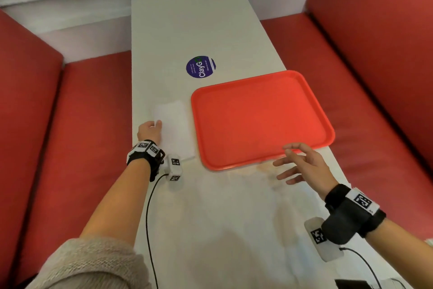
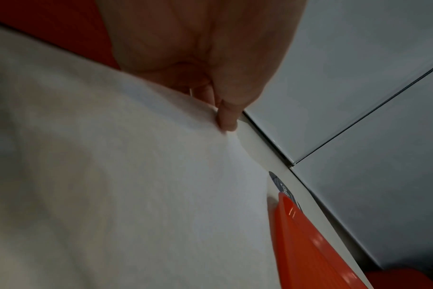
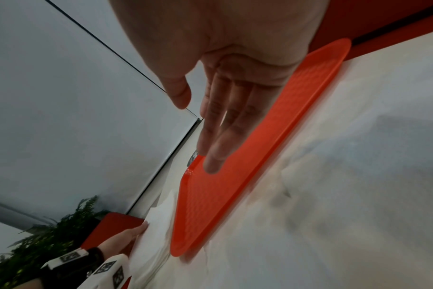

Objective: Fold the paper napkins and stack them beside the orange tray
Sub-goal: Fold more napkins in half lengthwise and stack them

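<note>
Pinching the napkin [image 1: 174, 128] left edge, left hand [image 1: 150, 130] sets it by the tabletop's left edge, just beside the tray [image 1: 262, 117]. Right hand [image 1: 302, 167] hovers spread, holding nothing. Square the edges flush, press flat, then release without dragging.

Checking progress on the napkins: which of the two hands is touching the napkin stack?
The left hand: its fingers pinch the left edge of the white napkin stack beside the orange tray. The right hand hovers open near the tray's front edge, holding nothing.
</note>
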Demonstrator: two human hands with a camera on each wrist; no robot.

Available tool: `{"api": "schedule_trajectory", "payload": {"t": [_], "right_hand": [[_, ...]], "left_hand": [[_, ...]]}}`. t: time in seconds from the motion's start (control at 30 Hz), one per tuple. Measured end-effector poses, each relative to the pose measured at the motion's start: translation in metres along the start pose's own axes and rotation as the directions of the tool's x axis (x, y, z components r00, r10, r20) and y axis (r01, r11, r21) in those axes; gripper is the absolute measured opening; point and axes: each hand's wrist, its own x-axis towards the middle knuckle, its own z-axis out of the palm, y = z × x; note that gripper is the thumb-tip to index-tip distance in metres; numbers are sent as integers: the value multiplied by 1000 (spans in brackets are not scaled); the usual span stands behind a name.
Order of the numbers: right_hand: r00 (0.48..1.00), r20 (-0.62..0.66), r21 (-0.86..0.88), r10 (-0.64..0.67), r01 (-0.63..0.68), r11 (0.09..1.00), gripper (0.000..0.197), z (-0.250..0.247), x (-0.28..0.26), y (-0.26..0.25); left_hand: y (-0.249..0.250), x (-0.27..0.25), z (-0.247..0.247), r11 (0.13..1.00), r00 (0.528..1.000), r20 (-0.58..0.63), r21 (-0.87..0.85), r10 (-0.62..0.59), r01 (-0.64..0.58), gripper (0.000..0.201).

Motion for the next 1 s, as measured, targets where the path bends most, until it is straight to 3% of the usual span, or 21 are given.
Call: {"api": "schedule_trajectory", "payload": {"t": [0.03,0.17,0.3,0.37,0.47,0.53,0.6,0.7,0.77,0.83,1.0], "right_hand": [[1000,-7,-9,-1,1,1000,18,-4,0,1],[997,-71,-92,-21,14,996,15,-30,-8,11],[977,-208,-335,-40,-33,942,5,-78,-16,42],[977,-214,-490,-20,-90,867,5,-96,-18,65],[984,-179,-672,15,-133,728,13,-111,-28,94],[987,-163,-719,6,-123,685,26,-110,-34,106],[993,-121,-743,-1,-90,663,35,-104,-41,114],[998,-65,-729,7,-52,682,43,-97,-49,122],[998,-65,-702,-3,-44,711,45,-97,-50,125],[998,-64,-680,-19,-30,733,44,-100,-48,129],[999,-43,-664,-32,-4,748,40,-107,-43,135]], "left_hand": [[0,-2,-1,1000,1000,-2,-5,-10,10,27],[0,-20,-5,1000,998,-63,30,4,-2,40],[-12,-76,7,958,962,-178,238,205,-160,35],[-18,-119,28,931,931,-129,185,341,-315,27],[-25,-193,80,878,875,83,3,477,-478,24],[-24,-241,113,879,841,261,-85,474,-470,20],[-18,-280,140,882,799,398,-66,451,-466,15],[-11,-303,170,820,758,506,160,411,-550,50],[-5,-301,183,766,775,514,307,367,-565,72],[0,-296,191,774,803,508,354,312,-525,78],[3,-289,194,885,833,458,182,310,-429,45]]}}
